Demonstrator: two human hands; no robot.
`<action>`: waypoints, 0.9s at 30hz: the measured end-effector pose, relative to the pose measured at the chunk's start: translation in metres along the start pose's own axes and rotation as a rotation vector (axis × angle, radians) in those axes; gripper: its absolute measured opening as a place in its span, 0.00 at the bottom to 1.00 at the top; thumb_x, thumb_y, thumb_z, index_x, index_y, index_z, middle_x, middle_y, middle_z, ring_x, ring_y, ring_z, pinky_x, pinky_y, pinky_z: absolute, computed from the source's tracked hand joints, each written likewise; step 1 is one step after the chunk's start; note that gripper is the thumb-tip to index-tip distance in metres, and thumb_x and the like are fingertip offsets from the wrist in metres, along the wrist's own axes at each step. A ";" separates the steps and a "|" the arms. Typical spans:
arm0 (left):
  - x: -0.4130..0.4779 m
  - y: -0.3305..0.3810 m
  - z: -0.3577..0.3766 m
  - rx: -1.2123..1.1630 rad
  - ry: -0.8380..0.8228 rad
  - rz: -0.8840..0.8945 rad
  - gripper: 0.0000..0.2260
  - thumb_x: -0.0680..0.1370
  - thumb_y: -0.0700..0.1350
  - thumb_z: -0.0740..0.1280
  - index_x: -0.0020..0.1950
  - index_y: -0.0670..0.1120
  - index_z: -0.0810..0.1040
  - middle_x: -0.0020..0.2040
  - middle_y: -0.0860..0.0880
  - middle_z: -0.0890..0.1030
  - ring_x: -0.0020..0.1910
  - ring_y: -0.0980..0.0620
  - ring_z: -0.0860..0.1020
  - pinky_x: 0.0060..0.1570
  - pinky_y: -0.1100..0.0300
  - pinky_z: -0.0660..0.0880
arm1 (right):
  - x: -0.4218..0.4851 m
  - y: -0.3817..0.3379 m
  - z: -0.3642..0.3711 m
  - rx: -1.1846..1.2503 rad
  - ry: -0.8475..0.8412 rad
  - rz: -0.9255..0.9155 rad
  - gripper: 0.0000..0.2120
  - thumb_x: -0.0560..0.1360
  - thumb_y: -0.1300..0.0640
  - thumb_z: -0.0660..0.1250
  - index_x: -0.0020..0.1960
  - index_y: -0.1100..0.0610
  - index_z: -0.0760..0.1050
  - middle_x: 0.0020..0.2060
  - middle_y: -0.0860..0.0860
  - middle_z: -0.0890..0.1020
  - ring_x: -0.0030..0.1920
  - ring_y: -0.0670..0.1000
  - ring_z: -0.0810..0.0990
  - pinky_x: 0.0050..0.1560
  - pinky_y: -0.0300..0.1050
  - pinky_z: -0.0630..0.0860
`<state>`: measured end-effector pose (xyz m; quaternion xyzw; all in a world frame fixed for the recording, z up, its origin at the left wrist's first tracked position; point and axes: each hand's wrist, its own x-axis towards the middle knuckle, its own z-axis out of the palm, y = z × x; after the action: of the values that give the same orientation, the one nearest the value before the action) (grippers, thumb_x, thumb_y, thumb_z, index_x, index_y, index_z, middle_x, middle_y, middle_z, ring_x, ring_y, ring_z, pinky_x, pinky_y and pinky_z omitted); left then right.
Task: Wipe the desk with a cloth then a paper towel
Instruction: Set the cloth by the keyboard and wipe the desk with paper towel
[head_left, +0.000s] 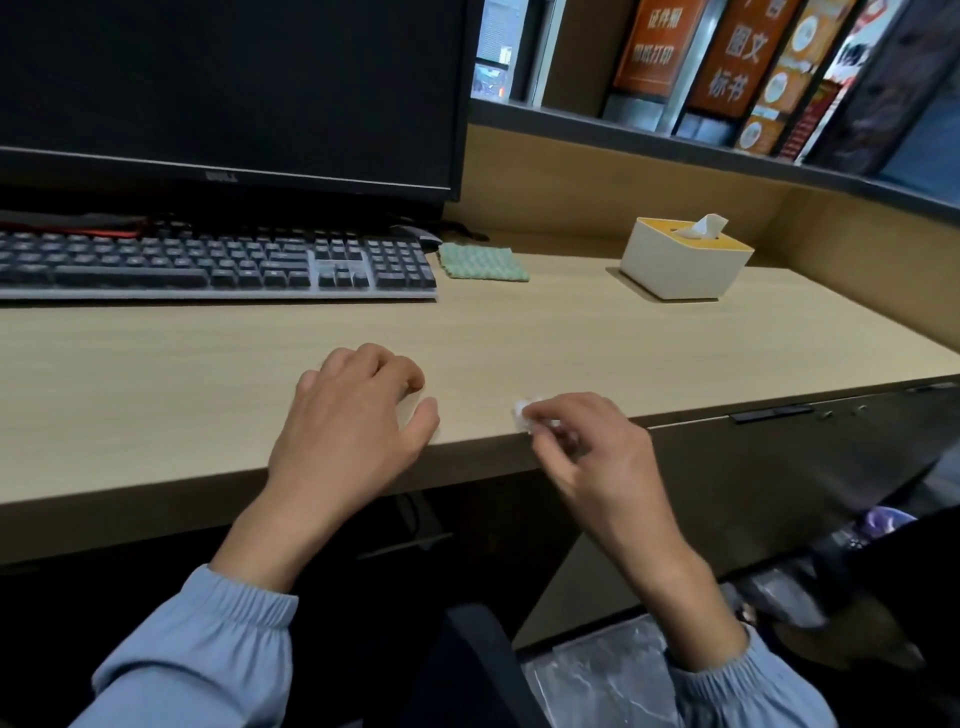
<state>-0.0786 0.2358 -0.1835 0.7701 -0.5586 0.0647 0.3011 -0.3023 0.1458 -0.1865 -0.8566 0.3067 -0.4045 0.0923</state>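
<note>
At the lower centre of the frame, my right hand (587, 452) pinches a crumpled paper towel (527, 413) against the front edge of the desk (571, 338). My left hand (353, 415) rests beside it, fingers loosely curled, holding nothing. This looks like the paper-towel pass. The next stroke likely calls for pressing the wad flat and sweeping it across the pale wood-grain top. Mid-frame, the green cloth (483, 262) lies at the keyboard's (208, 265) right end, with a tissue box (680, 260) further right. A dark monitor (223, 88) fills the upper left, and shelved books (753, 57) the upper right.
</note>
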 end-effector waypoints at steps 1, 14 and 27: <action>0.000 0.000 -0.001 -0.005 -0.003 -0.001 0.14 0.80 0.58 0.63 0.61 0.55 0.80 0.60 0.54 0.77 0.63 0.49 0.71 0.63 0.49 0.66 | 0.000 -0.002 0.003 0.008 -0.005 -0.007 0.07 0.76 0.62 0.74 0.53 0.55 0.84 0.48 0.46 0.84 0.49 0.48 0.82 0.50 0.45 0.79; 0.000 0.001 -0.004 0.011 -0.030 -0.008 0.15 0.81 0.59 0.61 0.63 0.56 0.79 0.63 0.55 0.76 0.65 0.51 0.70 0.63 0.50 0.65 | 0.010 -0.016 0.012 -0.104 -0.098 0.081 0.07 0.78 0.58 0.67 0.53 0.54 0.83 0.47 0.51 0.83 0.51 0.54 0.78 0.56 0.47 0.71; -0.004 0.009 -0.004 0.050 -0.010 0.057 0.10 0.82 0.53 0.62 0.59 0.55 0.81 0.59 0.53 0.78 0.60 0.49 0.73 0.56 0.51 0.64 | 0.003 -0.022 -0.048 0.384 -0.138 0.391 0.04 0.78 0.54 0.71 0.49 0.48 0.86 0.47 0.43 0.86 0.45 0.42 0.80 0.48 0.35 0.75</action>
<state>-0.0870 0.2391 -0.1790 0.7615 -0.5800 0.0833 0.2772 -0.3271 0.1663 -0.1441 -0.7734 0.3772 -0.3705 0.3497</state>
